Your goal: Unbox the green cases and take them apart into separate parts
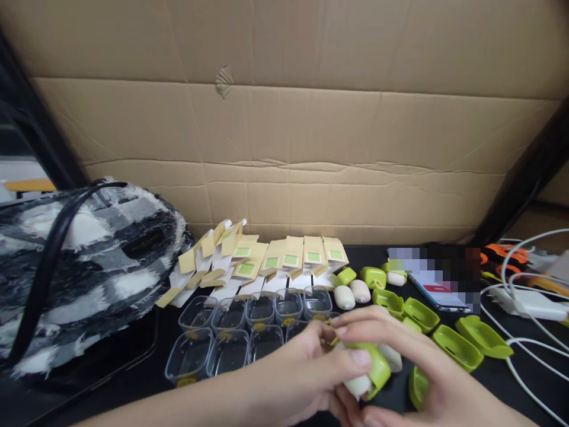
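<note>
At the lower middle, a white earbud case with a bright green cover [377,370] partly over it is held between my two hands. My left hand [311,367] grips it, thumb across the front and fingers beneath. My right hand [413,350] curls round it from the right, its fingers reaching over the top and its thumb below. Fingers hide much of the case. Just behind my right fingers, another whitish case [391,358] is partly hidden. Loose green cover pieces [457,347] lie right of my hands. More white cases [344,298] and a green-covered case [373,277] sit beyond them.
Clear plastic tubs [189,356] stand in rows on the black table left of my hands. Behind them lie folded kraft-paper packets [291,255] against a cardboard wall [284,130]. A checked bag [98,255] is at left; a phone [440,290] and white cables [524,350] are at right.
</note>
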Demonstrator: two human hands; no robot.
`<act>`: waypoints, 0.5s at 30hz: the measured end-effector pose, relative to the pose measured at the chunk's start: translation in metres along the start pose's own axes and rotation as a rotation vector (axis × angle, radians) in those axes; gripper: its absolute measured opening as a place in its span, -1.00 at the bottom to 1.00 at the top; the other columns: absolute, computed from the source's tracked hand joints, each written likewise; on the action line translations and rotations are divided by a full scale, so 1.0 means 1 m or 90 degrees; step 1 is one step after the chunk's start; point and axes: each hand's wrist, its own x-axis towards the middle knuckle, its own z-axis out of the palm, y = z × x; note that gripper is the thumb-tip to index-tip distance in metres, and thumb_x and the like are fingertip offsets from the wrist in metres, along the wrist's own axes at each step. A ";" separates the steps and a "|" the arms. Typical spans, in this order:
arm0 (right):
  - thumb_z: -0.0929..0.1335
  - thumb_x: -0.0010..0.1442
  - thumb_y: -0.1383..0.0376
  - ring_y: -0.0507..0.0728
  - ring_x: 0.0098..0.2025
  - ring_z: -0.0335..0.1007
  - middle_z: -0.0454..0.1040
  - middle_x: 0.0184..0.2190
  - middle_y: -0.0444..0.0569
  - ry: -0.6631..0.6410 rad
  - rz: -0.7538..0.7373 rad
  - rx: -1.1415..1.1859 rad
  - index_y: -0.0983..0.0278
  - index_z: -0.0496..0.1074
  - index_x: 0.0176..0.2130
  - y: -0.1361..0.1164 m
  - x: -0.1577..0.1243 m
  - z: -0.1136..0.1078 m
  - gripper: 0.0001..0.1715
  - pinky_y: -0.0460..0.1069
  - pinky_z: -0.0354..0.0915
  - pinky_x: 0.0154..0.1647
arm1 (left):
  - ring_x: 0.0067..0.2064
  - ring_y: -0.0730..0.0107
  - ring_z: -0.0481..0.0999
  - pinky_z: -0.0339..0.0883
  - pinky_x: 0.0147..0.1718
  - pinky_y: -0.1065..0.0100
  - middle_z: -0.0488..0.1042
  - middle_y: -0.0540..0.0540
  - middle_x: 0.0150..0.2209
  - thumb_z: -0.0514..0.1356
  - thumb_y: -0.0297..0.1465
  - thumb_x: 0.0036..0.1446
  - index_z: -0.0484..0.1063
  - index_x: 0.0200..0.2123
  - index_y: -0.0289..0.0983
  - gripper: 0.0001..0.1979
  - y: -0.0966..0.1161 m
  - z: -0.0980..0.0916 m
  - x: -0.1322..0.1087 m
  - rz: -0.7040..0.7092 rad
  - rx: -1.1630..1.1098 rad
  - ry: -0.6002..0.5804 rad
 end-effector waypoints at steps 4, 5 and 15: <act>0.50 -0.03 0.34 0.13 -0.01 0.48 0.51 -0.03 -0.16 0.014 -0.036 -0.016 -0.02 0.25 0.07 -0.005 0.001 0.007 -0.28 -0.08 0.42 -0.01 | -0.50 0.57 0.31 0.09 -0.47 0.42 0.37 0.07 -0.36 0.44 -0.06 -0.29 0.08 -0.02 -0.24 -0.14 -0.009 -0.006 0.006 -0.065 0.021 0.015; 0.49 -0.03 0.35 0.13 -0.01 0.48 0.51 -0.02 -0.16 0.020 -0.031 -0.017 -0.02 0.24 0.08 -0.006 0.001 0.009 -0.27 -0.09 0.41 0.00 | -0.51 0.59 0.29 0.06 -0.49 0.44 0.35 0.09 -0.38 0.46 -0.08 -0.32 0.05 0.02 -0.23 -0.09 -0.011 -0.007 0.007 -0.086 0.013 0.021; 0.35 0.05 0.42 0.20 0.03 0.41 0.46 -0.01 -0.03 0.005 0.074 0.135 0.07 0.38 -0.07 -0.016 -0.002 0.017 -0.57 0.02 0.36 0.00 | -0.56 0.61 0.10 -0.08 -0.52 0.43 0.22 0.17 -0.53 0.34 -0.38 -0.17 0.26 -0.15 -0.22 -0.53 -0.004 -0.001 0.003 -0.079 0.078 -0.017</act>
